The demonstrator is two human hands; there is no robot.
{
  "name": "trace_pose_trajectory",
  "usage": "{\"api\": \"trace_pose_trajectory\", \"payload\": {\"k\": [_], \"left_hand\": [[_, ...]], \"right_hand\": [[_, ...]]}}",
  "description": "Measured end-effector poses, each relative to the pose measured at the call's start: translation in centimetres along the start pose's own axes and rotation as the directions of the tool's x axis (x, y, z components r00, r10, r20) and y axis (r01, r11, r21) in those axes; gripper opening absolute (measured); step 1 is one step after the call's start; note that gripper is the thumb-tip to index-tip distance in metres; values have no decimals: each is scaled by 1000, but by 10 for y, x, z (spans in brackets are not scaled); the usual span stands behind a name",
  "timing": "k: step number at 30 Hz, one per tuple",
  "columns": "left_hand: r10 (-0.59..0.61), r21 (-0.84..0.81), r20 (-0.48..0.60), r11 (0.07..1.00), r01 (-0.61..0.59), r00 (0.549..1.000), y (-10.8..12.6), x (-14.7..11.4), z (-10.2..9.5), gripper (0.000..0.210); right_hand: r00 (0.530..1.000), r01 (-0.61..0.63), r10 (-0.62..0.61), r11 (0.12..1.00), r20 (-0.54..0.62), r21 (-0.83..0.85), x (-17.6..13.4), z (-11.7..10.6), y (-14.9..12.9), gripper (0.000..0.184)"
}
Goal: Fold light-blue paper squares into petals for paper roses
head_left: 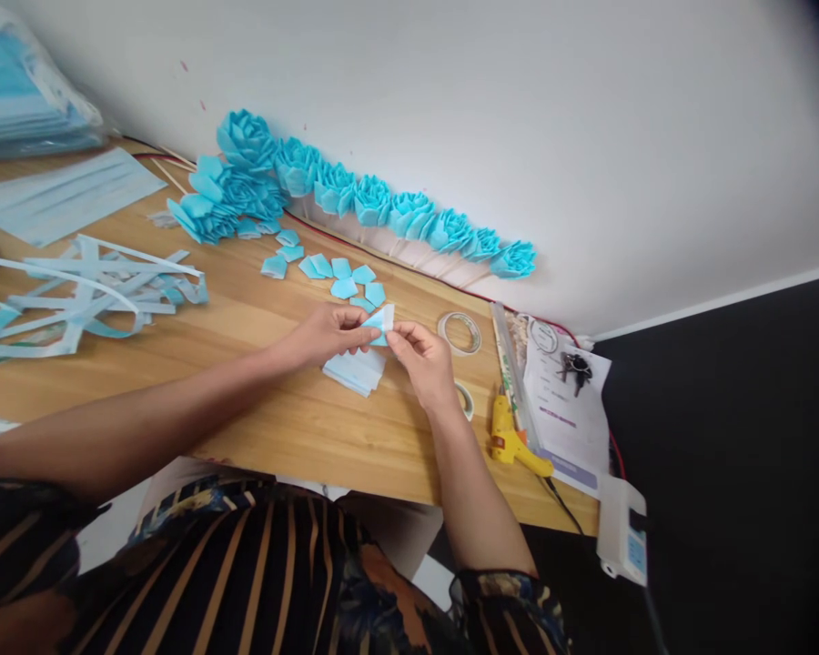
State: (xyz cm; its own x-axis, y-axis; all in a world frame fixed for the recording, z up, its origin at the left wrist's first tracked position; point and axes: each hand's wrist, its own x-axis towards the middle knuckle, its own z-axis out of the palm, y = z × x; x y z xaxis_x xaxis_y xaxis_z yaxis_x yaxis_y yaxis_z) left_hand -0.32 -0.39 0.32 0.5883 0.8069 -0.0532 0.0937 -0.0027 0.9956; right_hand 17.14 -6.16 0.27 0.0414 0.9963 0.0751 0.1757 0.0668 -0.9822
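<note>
fabric piece (383, 318) between fingertips (367, 337) of both hands (328, 335) (429, 362)

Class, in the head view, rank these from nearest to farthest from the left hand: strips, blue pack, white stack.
From the left hand:
1. White stack, just below
2. Strips, to its left
3. Blue pack, top left corner

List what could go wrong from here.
The blue-and-white piece pinched between the left hand and right hand could slip or crease askew. Loose blue petals lie just beyond; a stray nudge might scatter them. The yellow glue gun has a cord running to the edge of the wooden table; a snag could drag it.
</note>
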Motion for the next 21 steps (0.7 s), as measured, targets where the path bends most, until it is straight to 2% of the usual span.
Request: {"api": "trace_pose_trajectory", "payload": {"k": [6, 14, 21], "left_hand": [[-16, 10, 7, 1000, 16, 1000, 3, -1, 0, 28], [-27, -92, -76, 996, 20, 997, 7, 0, -3, 35], [5, -97, -37, 995, -9, 999, 7, -1, -3, 29]], "right_hand": [[999, 43, -43, 998, 3, -53, -1, 0, -1, 21], [989, 35, -42, 998, -145, -46, 0, -3, -3, 21], [989, 49, -54, 998, -135, -39, 1, -3, 0, 22]]}}
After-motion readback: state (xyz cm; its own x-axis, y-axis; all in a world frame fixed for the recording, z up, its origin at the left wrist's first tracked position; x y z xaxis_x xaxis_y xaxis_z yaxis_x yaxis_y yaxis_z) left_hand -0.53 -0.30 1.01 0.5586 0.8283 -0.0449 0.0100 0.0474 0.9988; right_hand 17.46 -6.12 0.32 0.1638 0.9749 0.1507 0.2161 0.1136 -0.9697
